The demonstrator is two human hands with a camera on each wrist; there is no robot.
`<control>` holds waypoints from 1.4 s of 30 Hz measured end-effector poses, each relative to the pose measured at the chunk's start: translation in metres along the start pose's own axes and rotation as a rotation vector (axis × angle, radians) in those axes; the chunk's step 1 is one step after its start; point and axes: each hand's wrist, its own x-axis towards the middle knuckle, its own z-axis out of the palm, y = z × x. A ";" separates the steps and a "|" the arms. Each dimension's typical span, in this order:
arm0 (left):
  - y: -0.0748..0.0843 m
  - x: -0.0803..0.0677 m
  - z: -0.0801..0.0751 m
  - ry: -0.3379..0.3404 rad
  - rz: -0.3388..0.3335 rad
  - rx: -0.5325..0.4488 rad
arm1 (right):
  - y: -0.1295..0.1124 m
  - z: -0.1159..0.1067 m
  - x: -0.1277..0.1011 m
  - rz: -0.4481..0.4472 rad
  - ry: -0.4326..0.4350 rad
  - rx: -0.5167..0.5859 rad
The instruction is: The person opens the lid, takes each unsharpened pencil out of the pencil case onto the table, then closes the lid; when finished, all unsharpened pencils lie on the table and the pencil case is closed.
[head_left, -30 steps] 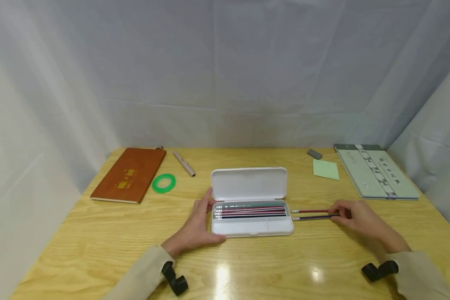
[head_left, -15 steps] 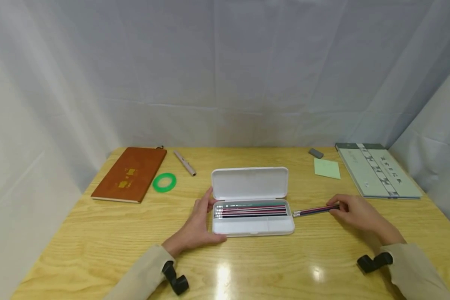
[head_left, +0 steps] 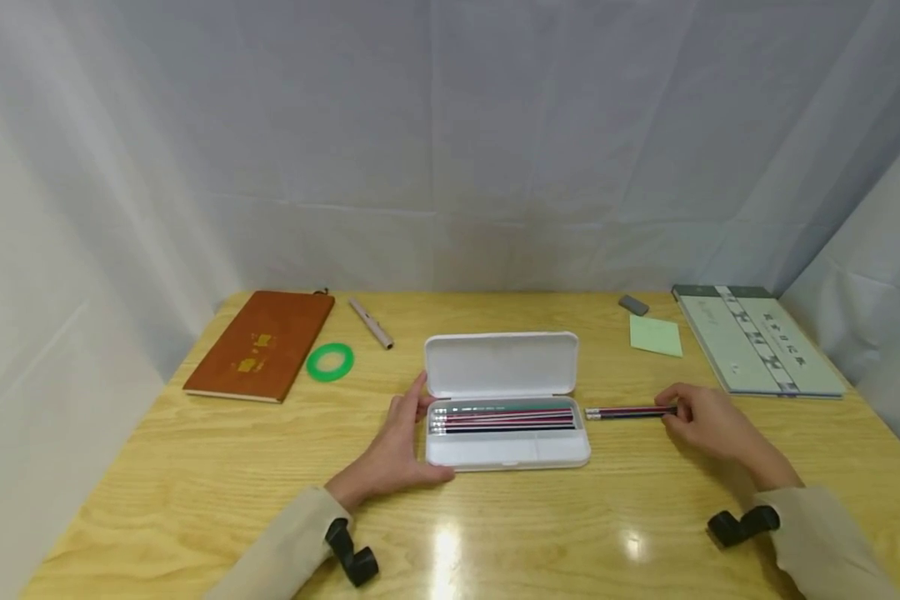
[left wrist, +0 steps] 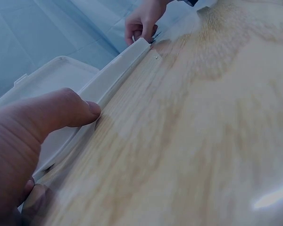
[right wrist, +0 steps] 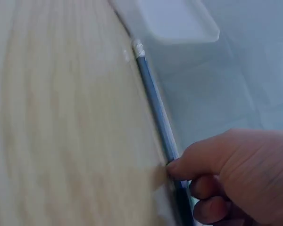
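Left hand [head_left: 393, 446] braces the open pencil case [head_left: 504, 414]; right hand [head_left: 708, 421] pinches two pencils [head_left: 626, 412] beside it; sticky note [head_left: 656, 336] beyond.

Your wooden table [head_left: 195, 492]: brown notebook [head_left: 261, 345], green tape ring [head_left: 330, 362], pen [head_left: 370, 323] near far-left corner; open white pencil case [head_left: 504, 450] at centre; grey eraser [head_left: 633, 304], green sticky note [head_left: 656, 336], pale pad [head_left: 757, 340] near far-right corner.
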 end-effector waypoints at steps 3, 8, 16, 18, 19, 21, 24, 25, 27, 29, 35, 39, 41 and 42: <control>0.001 0.000 -0.002 0.009 -0.005 -0.006 | -0.012 0.002 0.005 -0.047 0.011 0.023; -0.001 -0.003 -0.007 0.021 -0.013 -0.003 | -0.047 0.016 0.030 -0.183 -0.009 0.132; -0.005 -0.003 -0.005 0.010 -0.010 -0.023 | -0.097 0.048 0.064 -0.345 -0.140 0.153; -0.004 -0.003 -0.003 0.010 -0.007 -0.019 | -0.104 0.054 0.067 -0.365 -0.162 0.133; -0.004 -0.003 -0.003 0.013 -0.002 -0.019 | -0.107 0.057 0.069 -0.366 -0.173 0.123; -0.004 -0.003 -0.002 0.018 -0.001 -0.017 | -0.113 0.062 0.071 -0.366 -0.181 0.095; -0.004 -0.003 -0.001 0.014 -0.009 -0.013 | -0.120 0.068 0.073 -0.357 -0.155 0.039; -0.004 -0.003 -0.001 0.012 -0.012 -0.014 | -0.122 0.069 0.074 -0.358 -0.142 0.020; -0.004 -0.003 0.000 0.005 -0.022 -0.016 | -0.125 0.070 0.075 -0.360 -0.122 -0.011; -0.003 -0.002 0.000 0.002 -0.024 -0.023 | -0.127 0.071 0.075 -0.356 -0.118 -0.033; -0.001 0.000 0.000 0.013 -0.006 -0.028 | -0.132 0.070 0.075 -0.356 -0.110 -0.083; -0.001 0.001 0.001 0.014 -0.004 -0.023 | -0.135 0.068 0.074 -0.370 -0.083 -0.123; -0.001 0.002 0.001 0.011 -0.003 -0.020 | -0.136 0.067 0.074 -0.373 -0.074 -0.132; -0.001 0.002 0.002 0.010 -0.003 -0.018 | -0.136 0.067 0.073 -0.372 -0.072 -0.134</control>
